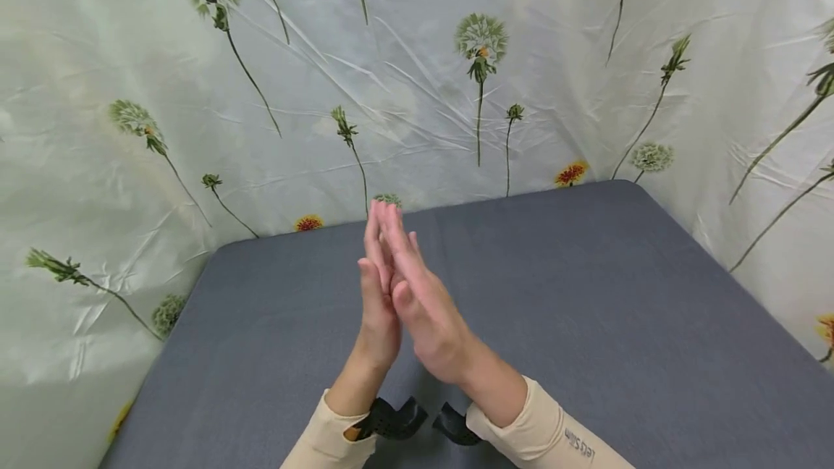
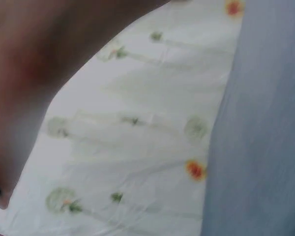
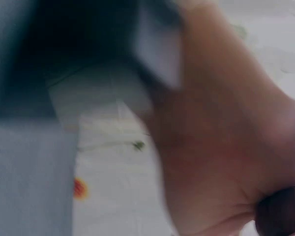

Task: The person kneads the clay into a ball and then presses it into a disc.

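Observation:
In the head view my left hand (image 1: 380, 313) and my right hand (image 1: 435, 320) are raised above the grey surface, palms facing each other. Their straight fingers meet near the tips and point away from me, while the heels of the hands stand apart. Both thumbs point up along the inner side. Neither hand shows anything held. The left wrist view has blurred skin (image 2: 24, 73) of a hand or wrist at its left edge. Blurred skin (image 3: 221, 132) fills the right part of the right wrist view, with a dark rounded shape (image 3: 280, 211) at the lower right.
A grey cloth-covered surface (image 1: 260, 339) with rounded far corners lies beneath the hands. Behind and beside it hangs a pale, creased curtain (image 1: 417, 93) printed with dandelions and orange flowers. Black straps (image 1: 394, 418) sit at the wrists, near the cream sleeves (image 1: 541, 425).

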Demonstrator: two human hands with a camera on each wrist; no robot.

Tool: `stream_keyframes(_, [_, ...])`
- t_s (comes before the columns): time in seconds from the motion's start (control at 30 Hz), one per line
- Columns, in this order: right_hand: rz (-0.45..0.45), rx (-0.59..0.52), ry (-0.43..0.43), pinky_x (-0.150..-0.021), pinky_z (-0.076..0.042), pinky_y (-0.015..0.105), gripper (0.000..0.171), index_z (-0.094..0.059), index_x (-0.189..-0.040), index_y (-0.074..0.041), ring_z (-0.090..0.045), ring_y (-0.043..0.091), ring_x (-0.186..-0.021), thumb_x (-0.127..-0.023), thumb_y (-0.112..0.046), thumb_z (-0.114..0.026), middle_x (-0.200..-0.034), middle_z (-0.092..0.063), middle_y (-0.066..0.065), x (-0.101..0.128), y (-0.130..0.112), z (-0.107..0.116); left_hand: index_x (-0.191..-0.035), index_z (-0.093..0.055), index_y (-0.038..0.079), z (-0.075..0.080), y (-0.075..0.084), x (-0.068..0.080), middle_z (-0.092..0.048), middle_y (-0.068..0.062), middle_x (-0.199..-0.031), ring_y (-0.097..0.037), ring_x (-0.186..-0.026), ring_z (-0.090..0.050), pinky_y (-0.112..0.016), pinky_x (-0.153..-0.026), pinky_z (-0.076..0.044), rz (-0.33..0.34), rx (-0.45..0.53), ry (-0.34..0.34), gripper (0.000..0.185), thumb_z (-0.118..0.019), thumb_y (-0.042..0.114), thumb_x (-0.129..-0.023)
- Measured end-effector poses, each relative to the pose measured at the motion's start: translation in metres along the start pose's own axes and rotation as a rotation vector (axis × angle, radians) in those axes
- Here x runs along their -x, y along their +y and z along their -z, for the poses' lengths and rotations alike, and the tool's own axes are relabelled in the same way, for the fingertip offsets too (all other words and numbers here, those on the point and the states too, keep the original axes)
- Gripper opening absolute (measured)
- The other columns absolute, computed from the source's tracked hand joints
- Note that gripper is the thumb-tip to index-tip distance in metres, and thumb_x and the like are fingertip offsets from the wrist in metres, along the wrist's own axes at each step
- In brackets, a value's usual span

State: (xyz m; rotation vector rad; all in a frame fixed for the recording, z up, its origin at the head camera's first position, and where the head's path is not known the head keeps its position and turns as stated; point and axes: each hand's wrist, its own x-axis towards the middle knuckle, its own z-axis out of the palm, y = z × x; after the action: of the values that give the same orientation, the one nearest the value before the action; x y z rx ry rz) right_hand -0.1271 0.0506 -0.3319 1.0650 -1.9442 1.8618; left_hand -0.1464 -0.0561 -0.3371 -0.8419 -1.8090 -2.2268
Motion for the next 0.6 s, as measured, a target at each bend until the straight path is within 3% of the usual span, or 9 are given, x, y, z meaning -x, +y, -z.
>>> stream_keyframes(0.1, [-0.034,-0.048,0.031,-0.134,-0.020,0.031,0.088,0.001,-0.174,-0.015,-0.004,0.014,-0.169,-0.110,-0.072,-0.016,-0.183,-0.001,-0.003,-0.002,0.001,0.012,-0.173,0.012,0.020,-0.011,-0.002,0.005,0.004,0.000,-0.183,-0.024,-0.170,-0.002,-0.041,-0.137,-0.012,-0.007,-0.030,-0.044,0.096,-0.015,0.081,-0.105])
stream_keyframes(0.13, [-0.057,-0.071,0.034,-0.124,-0.036,0.025,0.089,0.003,-0.174,-0.017,-0.025,0.010,-0.164,-0.109,-0.074,-0.016,-0.183,-0.001,-0.005,-0.002,0.003,0.014,-0.173,0.011,0.021,-0.013,-0.001,0.006,0.004,0.000,-0.183,-0.023,-0.170,-0.002,-0.045,-0.137,-0.011,-0.012,-0.046,-0.045,0.095,-0.014,0.081,-0.105])
stream_keyframes(0.2, [-0.101,-0.110,0.029,-0.090,-0.051,0.019,0.090,0.007,-0.174,-0.022,-0.064,0.006,-0.125,-0.106,-0.078,-0.016,-0.182,0.000,-0.008,-0.003,0.007,0.015,-0.174,0.010,0.022,-0.014,0.002,0.008,0.004,0.001,-0.183,-0.022,-0.170,0.000,-0.056,-0.135,-0.006,-0.028,-0.091,-0.032,0.094,-0.012,0.082,-0.104])
stream_keyframes(0.3, [-0.143,-0.169,0.004,-0.062,-0.041,0.022,0.090,0.011,-0.173,-0.023,-0.051,0.008,-0.067,-0.106,-0.078,-0.015,-0.183,0.002,-0.006,-0.002,0.015,0.010,-0.174,0.009,0.022,-0.011,0.008,0.008,0.005,0.001,-0.183,-0.022,-0.170,0.007,-0.065,-0.132,0.005,-0.077,-0.145,0.012,0.095,-0.014,0.082,-0.104])
stream_keyframes(0.33, [-0.153,-0.185,-0.009,-0.064,-0.044,0.022,0.090,0.012,-0.173,-0.023,-0.050,0.008,-0.067,-0.107,-0.077,-0.016,-0.182,0.003,-0.006,-0.001,0.017,0.007,-0.174,0.008,0.022,-0.009,0.010,0.007,0.005,0.001,-0.183,-0.021,-0.170,0.007,-0.064,-0.132,0.006,-0.090,-0.156,0.034,0.096,-0.015,0.083,-0.104])
stream_keyframes(0.4, [-0.163,-0.184,-0.038,-0.095,-0.052,0.025,0.086,0.011,-0.173,-0.021,-0.065,0.009,-0.111,-0.109,-0.073,-0.015,-0.182,0.006,-0.006,0.001,0.020,-0.001,-0.174,0.006,0.022,-0.001,0.011,0.004,0.002,0.000,-0.183,-0.022,-0.170,0.007,-0.061,-0.133,0.009,-0.109,-0.158,0.085,0.097,-0.018,0.083,-0.104])
stream_keyframes(0.47, [-0.158,-0.133,-0.066,-0.127,-0.035,0.037,0.085,0.010,-0.173,-0.020,-0.035,0.011,-0.158,-0.111,-0.071,-0.015,-0.182,0.007,-0.007,0.003,0.019,-0.009,-0.174,0.004,0.025,0.006,0.009,0.000,-0.003,0.000,-0.182,-0.019,-0.170,0.003,-0.056,-0.135,0.007,-0.087,-0.126,0.130,0.097,-0.021,0.085,-0.102])
stream_keyframes(0.53, [-0.123,-0.065,-0.082,-0.136,-0.009,0.051,0.083,0.007,-0.173,-0.015,0.007,0.014,-0.168,-0.112,-0.067,-0.014,-0.182,0.008,-0.004,0.005,0.017,-0.014,-0.174,0.003,0.027,0.012,0.006,-0.003,-0.005,-0.001,-0.182,-0.019,-0.170,0.000,-0.053,-0.136,0.005,-0.047,-0.057,0.155,0.097,-0.024,0.086,-0.102])
stream_keyframes(0.6, [-0.090,0.001,-0.078,-0.136,0.001,0.058,0.083,0.005,-0.173,-0.013,0.010,0.020,-0.169,-0.113,-0.066,-0.013,-0.182,0.007,-0.001,0.006,0.013,-0.015,-0.174,0.004,0.028,0.013,0.001,-0.004,-0.005,-0.002,-0.182,-0.020,-0.170,-0.001,-0.055,-0.136,0.001,0.007,0.011,0.146,0.098,-0.026,0.086,-0.101])
